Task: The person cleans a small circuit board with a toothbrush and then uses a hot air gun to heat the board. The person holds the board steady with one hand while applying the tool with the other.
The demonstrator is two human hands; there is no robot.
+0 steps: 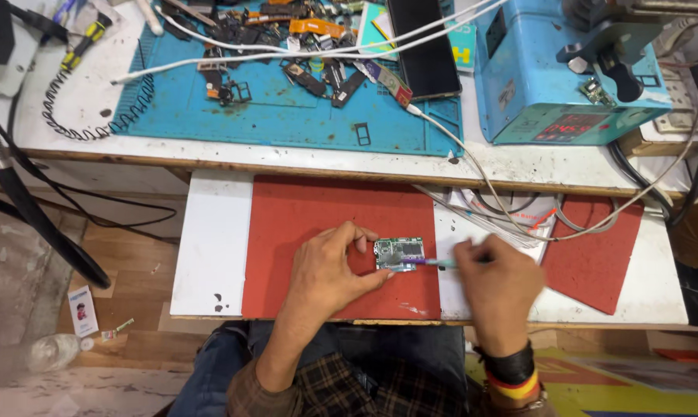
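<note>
A small green circuit board (pixel 400 252) lies on a red mat (pixel 302 224) on a pull-out white shelf. My left hand (pixel 329 266) pinches the board's left edge with thumb and fingers. My right hand (pixel 497 282) grips a thin brush-like tool with a purple and light-blue handle (pixel 430 263). Its tip rests on the board's lower edge. A black band and a striped band circle my right wrist.
A second red mat (pixel 596 255) lies at the right with cables (pixel 511 212) across it. Above, a blue work mat (pixel 279 108) carries several phone parts, a dark phone (pixel 426 46) and white cables. A blue machine (pixel 550 77) stands at upper right. A black hose (pixel 32 216) hangs left.
</note>
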